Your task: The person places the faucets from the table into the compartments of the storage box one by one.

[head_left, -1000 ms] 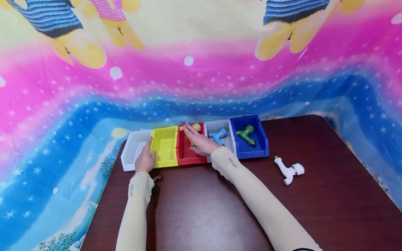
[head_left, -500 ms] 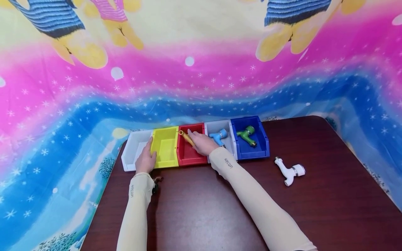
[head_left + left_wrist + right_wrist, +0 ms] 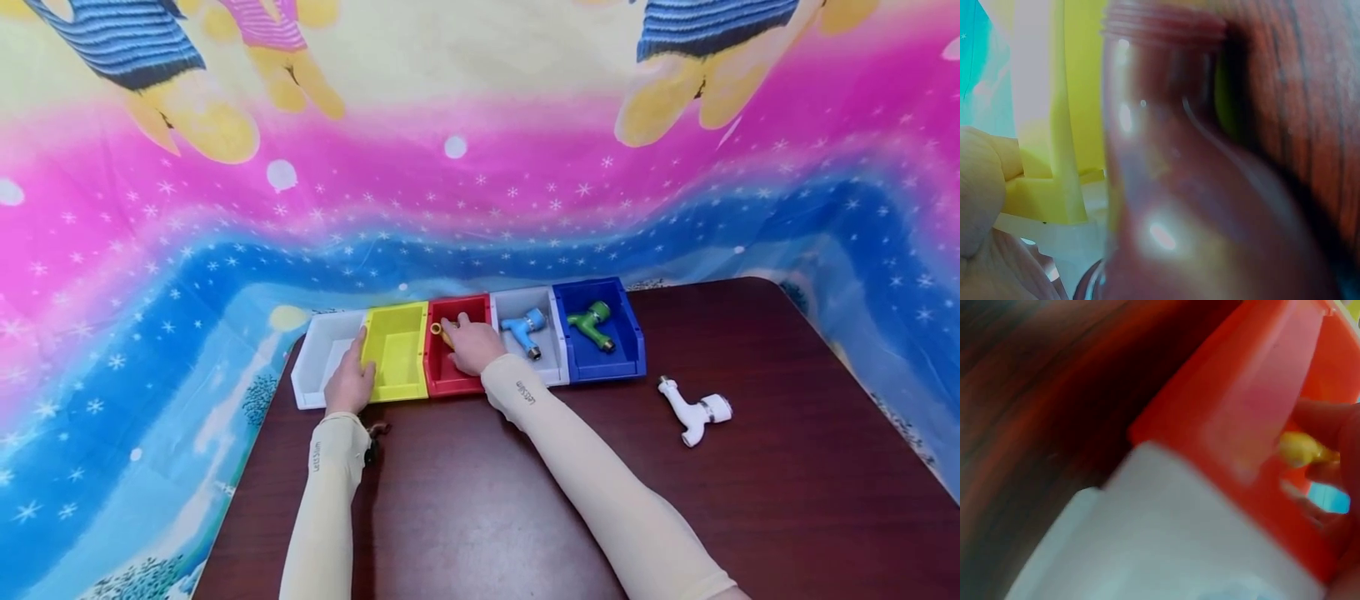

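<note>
In the head view my right hand [image 3: 474, 343] is down in the red bin [image 3: 467, 382], pinching a yellow faucet [image 3: 444, 333] that its fingers mostly cover. The right wrist view shows fingers around the yellow faucet [image 3: 1299, 449]. My left hand [image 3: 350, 382] rests on the adjoining walls of the white bin [image 3: 306, 387] and the yellow bin [image 3: 397, 354], index finger straight along them. Beside the left wrist a brownish faucet [image 3: 378, 432] lies on the table, partly hidden by the sleeve. Its threaded end [image 3: 1163, 28] looms large in the left wrist view.
Right of the red bin, a grey bin [image 3: 553, 362] holds a blue faucet [image 3: 523, 327]. A dark blue bin [image 3: 626, 362] with a green faucet [image 3: 591, 323] ends the row. A white faucet [image 3: 696, 411] lies on the brown table [image 3: 787, 483]. Patterned cloth [image 3: 480, 200] hangs behind.
My right hand has turned the yellow faucet in the red bin and shifted slightly, so its threaded end points left and the fingers cover more of it. The left hand stays put.
</note>
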Motion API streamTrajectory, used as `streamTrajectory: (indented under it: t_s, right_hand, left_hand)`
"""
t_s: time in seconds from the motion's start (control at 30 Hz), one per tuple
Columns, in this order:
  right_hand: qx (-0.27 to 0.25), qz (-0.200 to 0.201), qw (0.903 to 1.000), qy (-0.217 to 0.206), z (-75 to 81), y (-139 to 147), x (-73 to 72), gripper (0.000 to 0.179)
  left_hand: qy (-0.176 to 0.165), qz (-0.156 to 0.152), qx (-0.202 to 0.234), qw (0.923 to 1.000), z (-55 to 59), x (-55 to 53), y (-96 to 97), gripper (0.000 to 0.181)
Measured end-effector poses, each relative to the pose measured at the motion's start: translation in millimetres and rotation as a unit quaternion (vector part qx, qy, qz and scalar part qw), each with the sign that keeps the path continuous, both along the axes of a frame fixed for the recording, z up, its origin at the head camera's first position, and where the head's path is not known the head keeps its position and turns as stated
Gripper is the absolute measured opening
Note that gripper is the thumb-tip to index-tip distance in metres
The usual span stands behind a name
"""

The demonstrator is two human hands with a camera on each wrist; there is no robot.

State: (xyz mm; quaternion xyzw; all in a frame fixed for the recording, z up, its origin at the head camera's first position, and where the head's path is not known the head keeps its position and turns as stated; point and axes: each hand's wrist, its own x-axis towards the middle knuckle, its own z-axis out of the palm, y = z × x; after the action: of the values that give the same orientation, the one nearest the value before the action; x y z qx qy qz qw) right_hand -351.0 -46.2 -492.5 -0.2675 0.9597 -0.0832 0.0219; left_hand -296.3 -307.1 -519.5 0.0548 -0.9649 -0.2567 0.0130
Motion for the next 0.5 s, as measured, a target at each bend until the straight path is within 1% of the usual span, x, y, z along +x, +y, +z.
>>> streamTrajectory:
  t_s: [0.1,0.23,0.33,0.5]
  right_hand:
    - [0.013,0.005,0.9999,0.002,-2.6,-3.7,-1.5,0.072]
    - [0.008,0.020,0.9998,0.002,-3.9,-3.7,-3.1,0.060]
    - [-0.017,0.017,0.9996,-0.015,-1.0,-2.4,-4.0,0.058]
    - [-0.085,0.002,0.9954,-0.045,0.8,1.0,-7.5,0.067]
  left_hand:
    - [-0.001,0.000,0.002,1.0000,-1.5,0.6,0.5,0.069]
    - [-0.004,0.000,0.002,1.0000,-1.4,1.1,1.0,0.069]
    - [-0.004,-0.002,0.001,1.0000,0.1,0.6,0.3,0.069]
    - [-0.004,-0.001,0.000,1.0000,0.5,-0.9,-0.7,0.069]
